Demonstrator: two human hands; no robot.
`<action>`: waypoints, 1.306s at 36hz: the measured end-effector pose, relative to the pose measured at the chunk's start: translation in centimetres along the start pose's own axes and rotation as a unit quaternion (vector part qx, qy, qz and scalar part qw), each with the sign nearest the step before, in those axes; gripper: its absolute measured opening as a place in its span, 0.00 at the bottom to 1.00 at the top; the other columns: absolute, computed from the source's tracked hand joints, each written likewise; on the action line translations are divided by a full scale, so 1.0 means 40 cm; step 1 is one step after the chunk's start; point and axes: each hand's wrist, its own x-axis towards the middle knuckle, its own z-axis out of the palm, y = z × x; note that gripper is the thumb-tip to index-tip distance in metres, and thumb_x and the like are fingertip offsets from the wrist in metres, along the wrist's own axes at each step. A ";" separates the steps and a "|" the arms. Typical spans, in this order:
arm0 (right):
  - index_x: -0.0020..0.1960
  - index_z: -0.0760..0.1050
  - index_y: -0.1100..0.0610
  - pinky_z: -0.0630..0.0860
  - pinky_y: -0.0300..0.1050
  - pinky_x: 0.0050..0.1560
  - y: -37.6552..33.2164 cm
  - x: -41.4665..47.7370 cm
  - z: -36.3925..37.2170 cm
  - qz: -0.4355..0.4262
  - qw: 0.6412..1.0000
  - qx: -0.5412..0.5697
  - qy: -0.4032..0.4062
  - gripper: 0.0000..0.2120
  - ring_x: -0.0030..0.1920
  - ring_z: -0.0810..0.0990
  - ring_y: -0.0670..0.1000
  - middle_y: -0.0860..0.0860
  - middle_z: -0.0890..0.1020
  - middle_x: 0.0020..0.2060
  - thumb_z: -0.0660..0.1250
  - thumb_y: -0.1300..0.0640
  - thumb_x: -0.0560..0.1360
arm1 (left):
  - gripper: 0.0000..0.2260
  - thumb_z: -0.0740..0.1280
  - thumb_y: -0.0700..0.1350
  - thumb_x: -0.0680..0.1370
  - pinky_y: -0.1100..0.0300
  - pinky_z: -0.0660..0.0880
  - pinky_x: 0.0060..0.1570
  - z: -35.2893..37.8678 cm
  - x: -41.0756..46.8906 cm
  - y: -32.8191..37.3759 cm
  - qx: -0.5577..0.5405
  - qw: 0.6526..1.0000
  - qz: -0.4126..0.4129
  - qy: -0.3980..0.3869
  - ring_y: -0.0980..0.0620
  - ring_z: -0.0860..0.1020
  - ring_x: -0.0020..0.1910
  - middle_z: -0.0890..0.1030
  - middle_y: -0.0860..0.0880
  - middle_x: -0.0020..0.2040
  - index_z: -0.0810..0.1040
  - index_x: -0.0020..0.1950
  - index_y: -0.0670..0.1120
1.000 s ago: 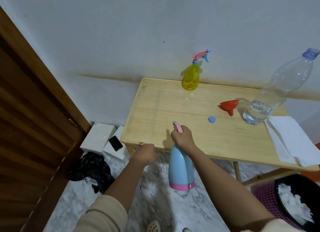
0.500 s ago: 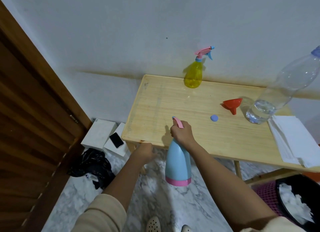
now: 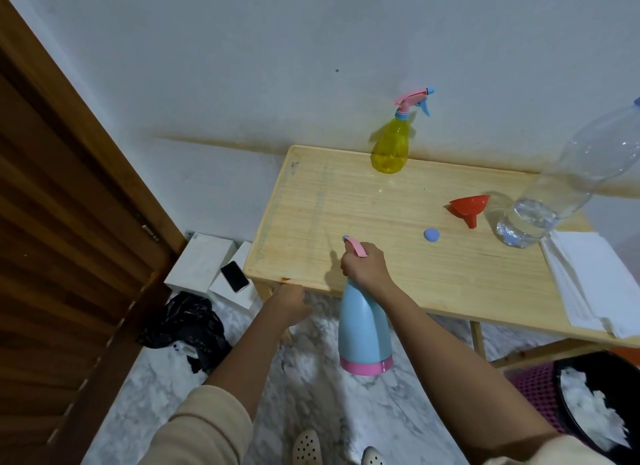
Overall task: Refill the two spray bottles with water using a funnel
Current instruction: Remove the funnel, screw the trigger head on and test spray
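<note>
My right hand (image 3: pixel 363 268) grips the pink trigger head of a light blue spray bottle (image 3: pixel 363 329) with a pink base, held in the air just in front of the wooden table's (image 3: pixel 346 208) near edge. My left hand (image 3: pixel 294 303) hangs below that edge with fingers curled and nothing visible in it. A yellow spray bottle (image 3: pixel 391 145) stands at the table's back by the wall. A red funnel (image 3: pixel 469 208) lies on its side mid-right, a small blue cap (image 3: pixel 431 234) near it. A large clear water bottle (image 3: pixel 554 194), nearly empty, stands at the right.
Folded white cloths (image 3: pixel 595 284) lie on the table's right end. A dark bin (image 3: pixel 595 402) with white waste sits on the floor at lower right. White boxes with a phone (image 3: pixel 234 276) and a black bag (image 3: pixel 187 322) lie on the floor left, beside a wooden door (image 3: pixel 62 222).
The blue bottle has stayed in my right hand at the table's front edge, shifting only slightly. My left hand stays under the edge. The view has drifted a little.
</note>
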 end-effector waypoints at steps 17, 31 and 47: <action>0.41 0.69 0.63 0.65 0.39 0.34 -0.047 0.041 -0.034 -0.090 0.993 -0.022 0.071 0.03 0.36 0.69 0.52 0.55 0.72 0.35 0.60 0.69 0.70 | 0.14 0.65 0.47 0.78 0.60 0.67 0.43 -0.091 0.007 0.072 0.011 0.996 0.084 0.002 0.47 0.73 0.46 0.73 0.43 0.54 0.72 0.59 0.42; 0.46 0.63 0.61 0.66 0.47 0.38 -0.235 0.185 -0.103 -0.219 0.945 0.017 0.240 0.11 0.39 0.68 0.54 0.55 0.69 0.40 0.63 0.66 0.67 | 0.36 0.79 0.48 0.60 0.55 0.78 0.48 -0.224 0.067 0.322 -0.125 0.966 0.226 -0.017 0.54 0.77 0.53 0.76 0.54 0.55 0.64 0.61 0.50; 0.43 0.68 0.54 0.68 0.39 0.41 -0.271 0.550 -0.236 -0.236 0.969 -0.049 0.053 0.19 0.38 0.68 0.46 0.47 0.69 0.38 0.78 0.58 0.62 | 0.30 0.80 0.43 0.63 0.71 0.74 0.39 -0.389 0.417 0.386 -0.200 0.956 0.213 0.031 0.63 0.78 0.49 0.80 0.58 0.51 0.71 0.60 0.57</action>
